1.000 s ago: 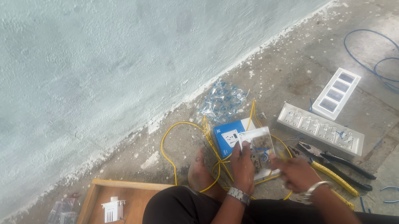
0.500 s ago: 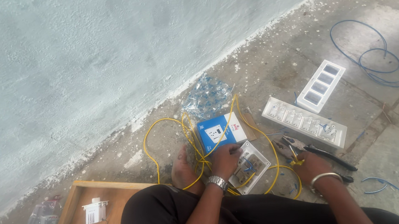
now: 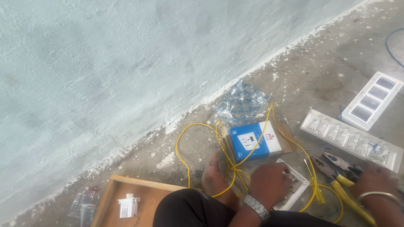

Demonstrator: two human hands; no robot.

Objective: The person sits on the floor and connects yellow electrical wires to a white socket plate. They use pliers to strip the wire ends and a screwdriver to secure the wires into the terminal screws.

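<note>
We sit on a rough concrete floor (image 3: 310, 83) at the foot of a pale plastered wall (image 3: 96, 47), a foot tucked beneath dark trousers. Nearest us, our left hand (image 3: 269, 181), a metal watch at the wrist, lies palm down over the white square plastic switch frame (image 3: 297, 187), which sits on the floor just before our knee; its fingers curl over the frame's near edge, though we cannot tell whether they clamp it. Our right hand (image 3: 374, 179), bangle at the wrist, rests over the yellow-handled steel pliers (image 3: 345, 180); how its fingers are set cannot be made out.

The frame looks light, thin and stiff, smooth enough to slide and likely to crack if twisted, so we judge its outer rim the place to hold. The springy yellow insulated wire (image 3: 201, 128) loops around it and would snag.

To our left lies a shallow wooden tray (image 3: 108, 207) bearing a small white plastic module (image 3: 128, 206). Beyond the frame sits a blue-and-white cardboard box (image 3: 254, 140), then a crinkled clear plastic bag (image 3: 242, 103). Farther right lie a long white switch strip (image 3: 353, 139), a white four-window cover plate (image 3: 372, 100) and a blue cable (image 3: 398, 57).
</note>
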